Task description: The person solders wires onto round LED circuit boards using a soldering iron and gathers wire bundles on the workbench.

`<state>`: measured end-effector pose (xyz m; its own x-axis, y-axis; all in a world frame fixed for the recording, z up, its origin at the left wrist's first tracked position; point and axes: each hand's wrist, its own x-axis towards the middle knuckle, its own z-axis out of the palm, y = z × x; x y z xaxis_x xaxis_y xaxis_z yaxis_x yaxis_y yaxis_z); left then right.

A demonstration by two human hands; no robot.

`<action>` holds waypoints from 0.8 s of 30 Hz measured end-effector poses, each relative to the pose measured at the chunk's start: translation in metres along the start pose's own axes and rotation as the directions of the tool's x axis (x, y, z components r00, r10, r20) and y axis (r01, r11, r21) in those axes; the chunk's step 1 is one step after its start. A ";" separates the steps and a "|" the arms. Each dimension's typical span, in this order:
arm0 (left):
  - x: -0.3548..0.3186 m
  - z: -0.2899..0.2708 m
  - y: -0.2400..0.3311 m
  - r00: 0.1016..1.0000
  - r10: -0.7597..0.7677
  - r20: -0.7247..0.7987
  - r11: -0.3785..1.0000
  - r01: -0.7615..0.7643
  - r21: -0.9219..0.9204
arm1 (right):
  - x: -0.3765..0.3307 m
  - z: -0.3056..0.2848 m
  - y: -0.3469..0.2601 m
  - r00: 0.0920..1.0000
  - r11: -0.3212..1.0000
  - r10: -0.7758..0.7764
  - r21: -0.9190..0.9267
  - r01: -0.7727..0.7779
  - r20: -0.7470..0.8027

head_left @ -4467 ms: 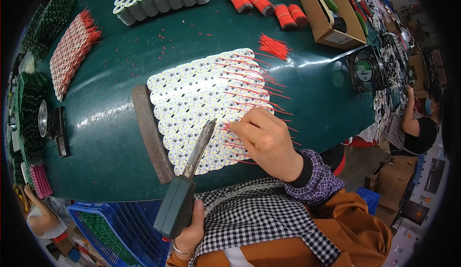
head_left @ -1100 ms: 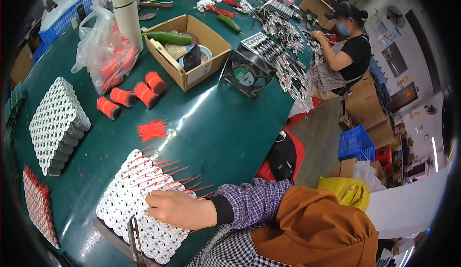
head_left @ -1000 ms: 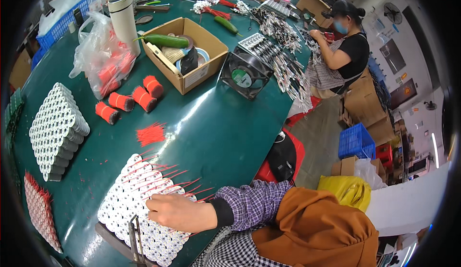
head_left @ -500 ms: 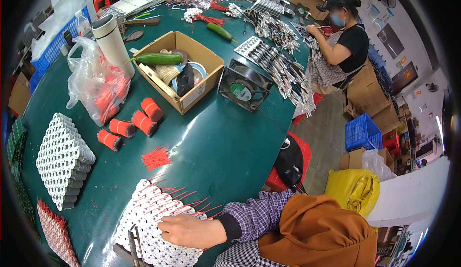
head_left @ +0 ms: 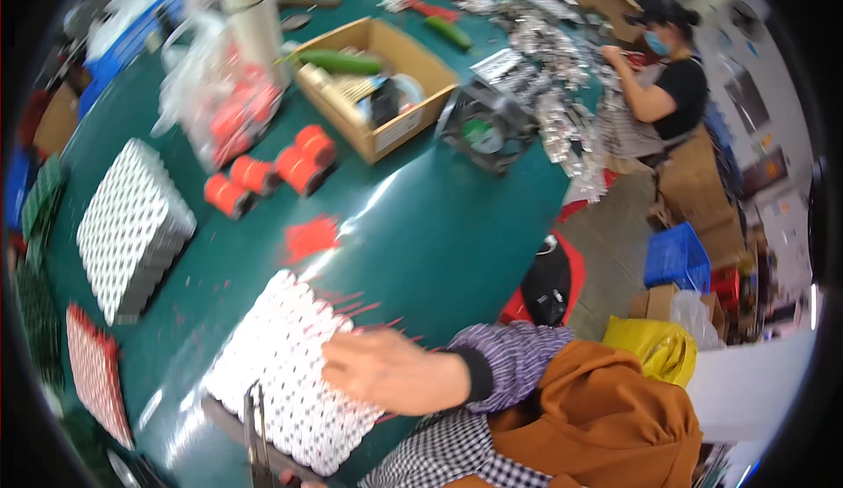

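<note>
My right hand (head_left: 386,372), its fingers bunched together, rests on a white, scalloped-edged panel (head_left: 281,348) covered in small dark dots. Whatever is between the fingertips is hidden. Thin red wires (head_left: 373,323) stick out past the panel's far edge beside the hand. A dark two-pronged metal tool (head_left: 255,427) stands over the near left part of the panel, its tips upward. Of my left hand, at most a skin-coloured sliver shows by the tool's lower end at the bottom edge. A dark bar (head_left: 230,428) lies along the panel's near left side.
A loose red wire pile (head_left: 312,238) and several tied bundles (head_left: 299,170) lie beyond the panel. Stacked white panels (head_left: 132,225) and a red-edged panel (head_left: 95,374) are at left. Farther off stand a cardboard box (head_left: 378,137), a fan (head_left: 487,128) and a seated person (head_left: 667,84).
The view has shifted, so most things appear higher and the panel's lower corner shows. My right hand stays over the panel. The tool sits slightly differently against the panel.
</note>
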<state>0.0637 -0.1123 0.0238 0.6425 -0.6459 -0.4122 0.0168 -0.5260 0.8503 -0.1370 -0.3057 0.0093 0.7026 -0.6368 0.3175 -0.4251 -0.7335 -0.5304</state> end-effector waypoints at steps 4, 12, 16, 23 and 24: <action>-0.018 -0.014 -0.029 0.998 -0.061 -0.020 0.910 0.064 0.411 | 0.009 -0.004 -0.005 0.997 0.998 -0.023 0.057 0.027 -0.070; -0.021 0.008 -0.057 0.966 0.122 -0.229 0.943 -0.184 -0.277 | 0.023 0.050 0.006 0.991 0.989 -0.040 0.138 0.058 -0.129; -0.020 0.004 -0.062 0.962 0.258 -0.092 0.958 -0.267 -0.108 | 0.017 0.055 0.011 0.990 0.990 -0.038 0.129 0.056 -0.136; -0.018 0.009 -0.064 0.965 0.261 -0.008 0.965 -0.261 -0.039 | 0.016 0.054 0.011 0.995 0.991 -0.039 0.121 0.050 -0.091; -0.018 0.009 -0.065 0.960 0.277 -0.024 0.961 -0.277 -0.006 | 0.016 0.054 0.011 0.995 0.991 -0.038 0.123 0.049 -0.089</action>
<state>0.0436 -0.0716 -0.0266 0.6400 -0.7531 -0.1524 -0.1579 -0.3230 0.9331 -0.0996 -0.3112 -0.0343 0.6646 -0.6272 0.4062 -0.3172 -0.7290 -0.6066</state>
